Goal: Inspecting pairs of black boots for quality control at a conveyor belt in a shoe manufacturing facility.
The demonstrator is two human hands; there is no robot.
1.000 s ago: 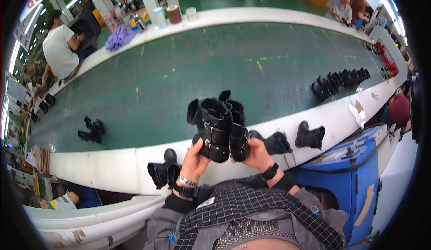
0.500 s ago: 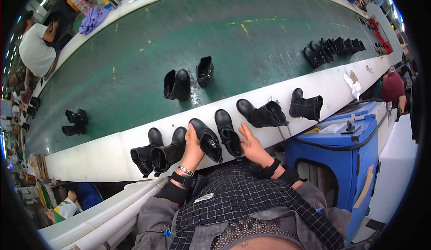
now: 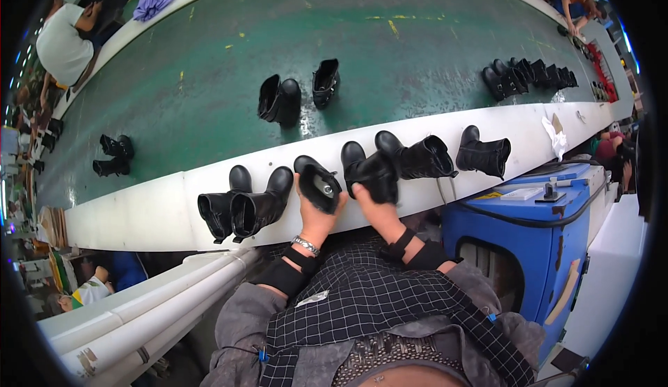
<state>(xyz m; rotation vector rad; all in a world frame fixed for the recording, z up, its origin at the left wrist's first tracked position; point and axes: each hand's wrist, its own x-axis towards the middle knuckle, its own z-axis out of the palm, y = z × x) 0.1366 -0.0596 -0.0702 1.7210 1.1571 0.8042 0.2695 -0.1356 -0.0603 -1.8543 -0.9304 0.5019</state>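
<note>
My left hand is wrapped round the shaft of a black ankle boot, whose opening faces me with a shiny round spot inside. Just right of it, my right hand grips a second black boot low on its shaft, the fingers partly hidden behind it. Both boots are over the white ledge, toes pointing away. A pair of black boots stands on the ledge left of my hands. To the right are another boot close by the held one and a further boot.
Beyond the ledge runs a green belt carrying more boots, with a row of them at the far right. A blue machine stands at my right, white pipes at my left. A white-shirted person sits far left.
My right hand has closed on the right boot, which has turned and tilted. The left hand has shifted under its boot's shaft, and the boot's opening has turned toward me.
</note>
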